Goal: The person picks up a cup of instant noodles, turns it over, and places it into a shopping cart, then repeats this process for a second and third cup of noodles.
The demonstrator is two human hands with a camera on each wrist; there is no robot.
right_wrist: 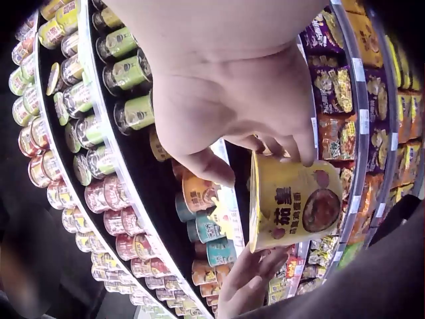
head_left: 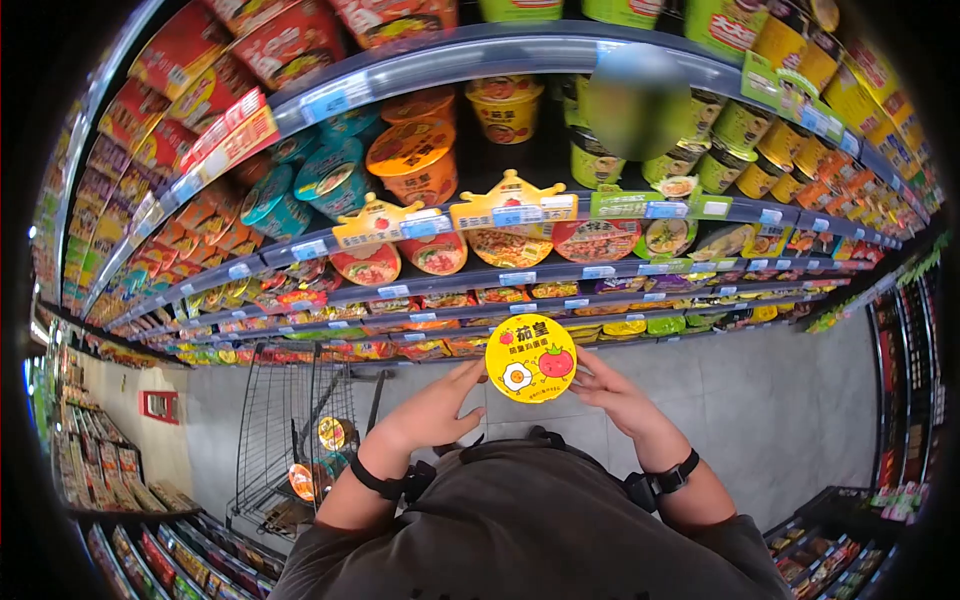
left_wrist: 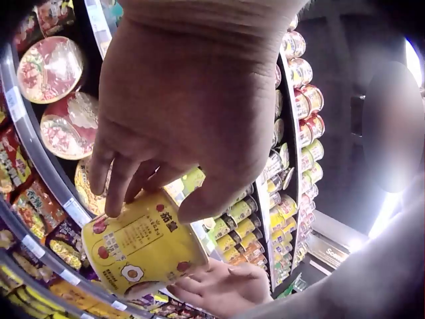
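Note:
A yellow noodle cup (head_left: 531,358) with an egg and a tomato on its lid is held between both hands in front of the shelves. My left hand (head_left: 432,408) has its fingertips at the cup's left side, and my right hand (head_left: 622,398) touches its right side. In the left wrist view the left fingers (left_wrist: 119,183) lie along the cup (left_wrist: 146,246), thumb apart. The right wrist view shows the right hand (right_wrist: 232,106) over the cup (right_wrist: 295,203), fingers behind it and thumb away from it.
Shelves (head_left: 600,210) of cup and bagged noodles curve across the front. A wire cart (head_left: 290,400) with several cups inside stands at left. A red stool (head_left: 160,406) is farther left on the floor. More shelves (head_left: 830,540) stand at the lower right.

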